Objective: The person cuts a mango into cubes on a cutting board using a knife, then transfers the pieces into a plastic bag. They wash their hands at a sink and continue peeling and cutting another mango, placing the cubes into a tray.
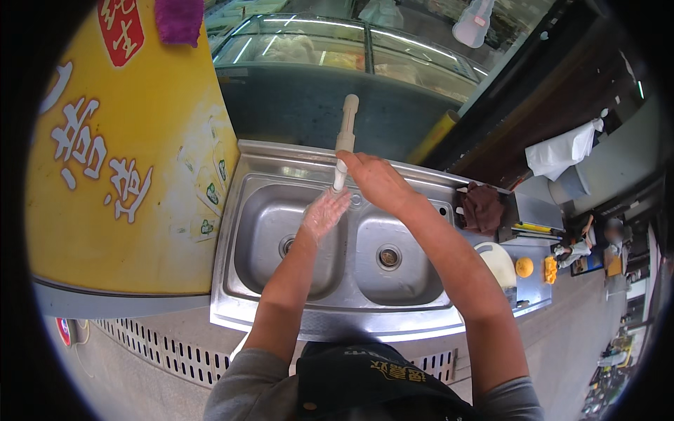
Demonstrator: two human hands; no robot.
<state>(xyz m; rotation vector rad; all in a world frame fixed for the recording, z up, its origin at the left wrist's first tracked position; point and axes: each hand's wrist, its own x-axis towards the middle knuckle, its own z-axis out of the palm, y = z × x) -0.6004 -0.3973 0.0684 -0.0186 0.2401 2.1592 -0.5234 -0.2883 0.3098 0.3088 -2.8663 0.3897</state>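
A white plastic tap stands at the back of a stainless steel double-bowl sink. My right hand has its fingers on the tap's body, just above the spout. Under the spout's outlet is my left hand, wet-looking and whitish, over the left bowl. Its fingers reach up to the outlet; whether they touch it I cannot tell. The right bowl has a drain strainer at its bottom.
A dark brown cloth lies right of the sink. Beyond it are a white cutting board, an orange round fruit and orange pieces. A yellow panel borders the sink's left; a glass-topped display case stands behind. People are far right.
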